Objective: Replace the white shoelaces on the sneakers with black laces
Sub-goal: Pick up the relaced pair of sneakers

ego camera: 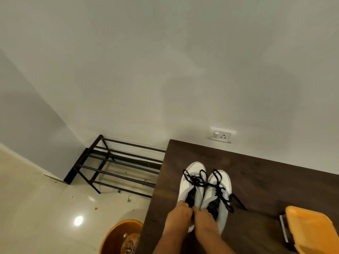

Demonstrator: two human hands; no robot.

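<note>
Single head-worn wide-angle view, looking forward and down, table [256, 180] close below, wall [165, 70] beyond

Two sneakers stand on one dark worktop [266, 180]: the left sneaker [190, 180] and the right sneaker [224, 181]. There are two black laces, the left lace [195, 177] and the right lace [221, 193], one on each sneaker. Two hands show at the near edge, the left hand [176, 215] and the right hand [203, 219]. Far left stands one black rack [117, 165]. One wall socket [221, 135], one orange tub [115, 235] on the floor and one orange box [311, 228] near right complete the count.
</note>
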